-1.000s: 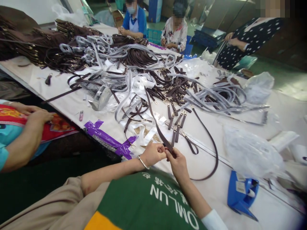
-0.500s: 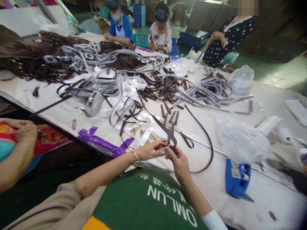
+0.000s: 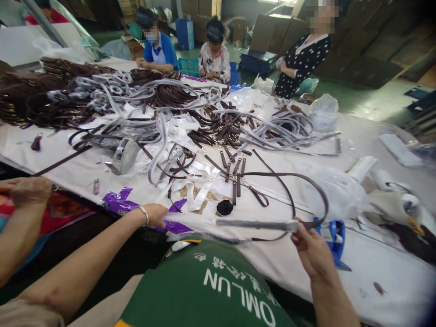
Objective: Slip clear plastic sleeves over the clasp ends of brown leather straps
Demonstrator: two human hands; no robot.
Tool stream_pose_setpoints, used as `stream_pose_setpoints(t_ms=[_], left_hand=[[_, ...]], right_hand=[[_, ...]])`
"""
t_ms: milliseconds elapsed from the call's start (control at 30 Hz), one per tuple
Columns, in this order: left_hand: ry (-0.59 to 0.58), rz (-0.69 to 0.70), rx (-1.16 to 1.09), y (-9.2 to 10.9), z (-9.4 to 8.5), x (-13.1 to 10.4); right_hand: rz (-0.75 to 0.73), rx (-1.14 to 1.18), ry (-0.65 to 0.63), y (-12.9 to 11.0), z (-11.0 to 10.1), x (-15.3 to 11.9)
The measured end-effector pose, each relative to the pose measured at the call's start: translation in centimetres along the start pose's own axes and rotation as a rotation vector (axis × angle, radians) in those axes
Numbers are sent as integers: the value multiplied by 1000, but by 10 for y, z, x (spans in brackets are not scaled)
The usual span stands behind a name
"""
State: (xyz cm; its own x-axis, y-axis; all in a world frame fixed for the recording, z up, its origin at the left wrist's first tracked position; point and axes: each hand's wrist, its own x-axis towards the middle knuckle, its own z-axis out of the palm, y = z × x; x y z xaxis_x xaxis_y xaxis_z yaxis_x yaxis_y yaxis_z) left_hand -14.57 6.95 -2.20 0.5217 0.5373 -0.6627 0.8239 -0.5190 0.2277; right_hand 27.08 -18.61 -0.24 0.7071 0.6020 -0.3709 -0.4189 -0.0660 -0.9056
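A clear plastic sleeve is stretched sideways along the table's near edge. My left hand grips its left end, with the fingers closed. At its right end, my right hand pinches a dark brown strap where it enters the plastic. Part of the strap lies inside the sleeve; the rest loops up beyond my right hand and back over the table. A small black round item lies just behind the sleeve. Short brown straps with gold clasps lie beyond it.
Brown straps and plastic-covered straps are heaped across the table. A grey tape dispenser stands left, a blue tape dispenser right, near a plastic bag. Another person's hands are at far left. Several people are across the table.
My hands have moved apart, left hand leftward and right hand rightward. The plastic sleeve, bunched between my fingers before, is now drawn out with part of the strap inside.
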Motion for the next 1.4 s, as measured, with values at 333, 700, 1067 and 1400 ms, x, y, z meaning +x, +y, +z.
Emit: stream_pose_setpoints(t_ms=[333, 700, 1067, 1400], left_hand=[[106, 536, -142, 186, 60, 96], [-64, 468, -63, 269, 143, 139], [-216, 416, -865, 293, 94, 71], [-15, 357, -1638, 343, 61, 21]], right_hand=[[348, -32, 51, 146, -7, -10], [555, -52, 61, 187, -56, 2], [623, 340, -418, 85, -29, 25], [341, 548, -371, -5, 9, 22]])
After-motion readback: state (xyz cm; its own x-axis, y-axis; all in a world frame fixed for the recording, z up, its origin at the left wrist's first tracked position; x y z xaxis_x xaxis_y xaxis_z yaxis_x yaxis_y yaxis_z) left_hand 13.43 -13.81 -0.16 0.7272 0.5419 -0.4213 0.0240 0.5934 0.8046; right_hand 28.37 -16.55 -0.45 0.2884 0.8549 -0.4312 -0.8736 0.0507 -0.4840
